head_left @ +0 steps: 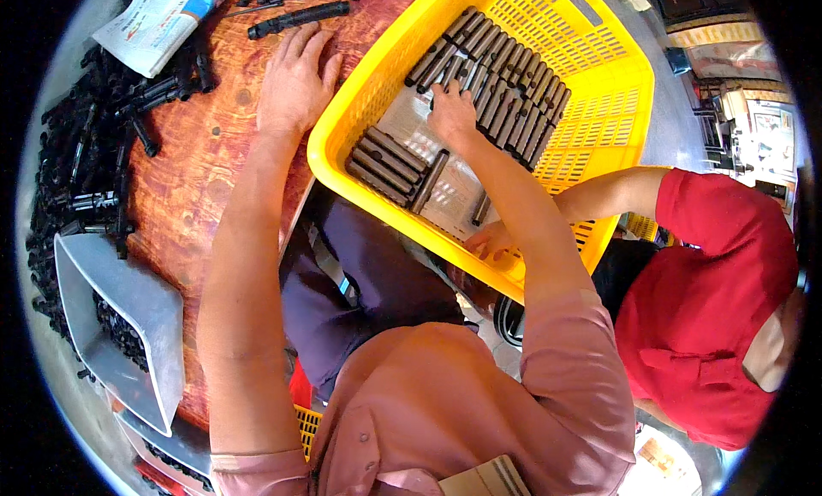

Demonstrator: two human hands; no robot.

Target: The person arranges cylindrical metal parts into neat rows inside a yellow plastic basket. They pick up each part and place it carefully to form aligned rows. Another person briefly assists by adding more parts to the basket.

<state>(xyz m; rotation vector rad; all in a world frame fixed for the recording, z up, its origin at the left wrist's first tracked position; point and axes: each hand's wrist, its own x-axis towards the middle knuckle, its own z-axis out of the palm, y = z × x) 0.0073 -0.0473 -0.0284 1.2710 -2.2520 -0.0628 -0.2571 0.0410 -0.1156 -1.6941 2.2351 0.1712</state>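
My left hand (295, 80) lies on the reddish wooden table, fingers stretched out and holding nothing. Just beyond its fingertips is a black ridged tube (298, 20). My right hand (454, 115) reaches into a yellow plastic basket (360, 110), its bent fingers closed on a dark metal tube at the near edge of a packed group; the hand partly covers that tube. Rows of similar dark tubes (514, 93) fill the basket's far part. A smaller stack of tubes (385, 166) lies at the near left, with one tube (430, 181) standing apart beside it.
A co-worker's hand (492, 239), from a red sleeve (711, 213), is inside the basket's near right corner by a loose tube (481, 206). At left, black parts (86, 153) are heaped beside a grey scoop-like bin (158, 325). A printed white packet (154, 25) lies on the heap.
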